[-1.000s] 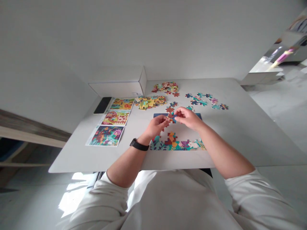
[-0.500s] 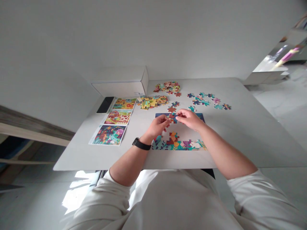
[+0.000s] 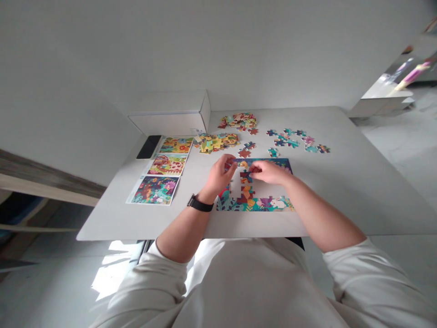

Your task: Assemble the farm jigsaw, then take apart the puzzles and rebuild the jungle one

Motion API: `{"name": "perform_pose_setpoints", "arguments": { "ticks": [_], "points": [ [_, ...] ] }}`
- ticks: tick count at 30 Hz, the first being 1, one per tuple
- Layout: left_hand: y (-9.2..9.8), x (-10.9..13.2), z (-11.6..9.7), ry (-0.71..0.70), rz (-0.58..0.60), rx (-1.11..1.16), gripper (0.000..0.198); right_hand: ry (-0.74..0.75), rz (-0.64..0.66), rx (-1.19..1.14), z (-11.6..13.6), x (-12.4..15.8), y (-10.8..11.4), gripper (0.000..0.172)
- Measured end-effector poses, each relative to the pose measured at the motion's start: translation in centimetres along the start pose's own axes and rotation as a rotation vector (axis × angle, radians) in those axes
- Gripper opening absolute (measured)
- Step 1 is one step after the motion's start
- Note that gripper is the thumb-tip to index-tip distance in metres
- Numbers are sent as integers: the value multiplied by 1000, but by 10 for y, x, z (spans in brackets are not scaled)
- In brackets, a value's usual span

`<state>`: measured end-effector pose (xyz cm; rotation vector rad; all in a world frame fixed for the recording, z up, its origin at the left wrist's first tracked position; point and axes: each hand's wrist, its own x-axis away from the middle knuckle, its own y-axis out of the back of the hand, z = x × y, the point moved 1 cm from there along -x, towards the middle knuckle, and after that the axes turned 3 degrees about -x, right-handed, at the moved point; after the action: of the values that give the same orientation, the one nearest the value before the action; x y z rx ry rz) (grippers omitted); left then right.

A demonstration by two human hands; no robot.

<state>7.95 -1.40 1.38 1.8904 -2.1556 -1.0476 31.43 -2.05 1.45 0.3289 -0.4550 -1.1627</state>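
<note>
A partly filled jigsaw puzzle (image 3: 266,204) lies on the table, its border joined and a column of pieces standing in its inside. My right hand (image 3: 268,172) pinches a dark blue and orange puzzle piece (image 3: 245,176) by its right side, just above an orange-brown piece (image 3: 247,192). My left hand (image 3: 221,175), with a black band on the wrist, rests over the puzzle's upper left part. Its thumb and forefinger are apart, and no piece shows between them. The border under both hands is partly hidden.
Loose pieces (image 3: 292,143) lie behind the puzzle at the right. A yellow pile (image 3: 218,143) and a red-green pile (image 3: 239,120) are further back. At the left are picture cards (image 3: 156,190), a black phone (image 3: 149,147) and a white box (image 3: 167,123).
My hands have moved apart a little. My right hand has come down with the blue and orange piece, while my left hand has shifted left and opened.
</note>
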Motion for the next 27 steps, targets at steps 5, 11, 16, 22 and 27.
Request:
{"name": "perform_pose_setpoints", "arguments": {
  "ticks": [5,11,16,22,27],
  "points": [
    [-1,2,-1,-83,63,-78,21,-59,9,156,-5,-2,-5,13],
    [-2,3,-1,-168,154,-137,23,-48,-23,326,-3,1,-6,11],
    [-2,5,-1,-220,289,-228,16,-47,-25,420,6,5,-6,10],
    [-6,6,7,-292,392,-369,25,-53,-20,570,16,10,-9,15],
    [-8,6,9,-289,432,-417,28,-87,-17,614,22,15,-12,34]
  ]
}}
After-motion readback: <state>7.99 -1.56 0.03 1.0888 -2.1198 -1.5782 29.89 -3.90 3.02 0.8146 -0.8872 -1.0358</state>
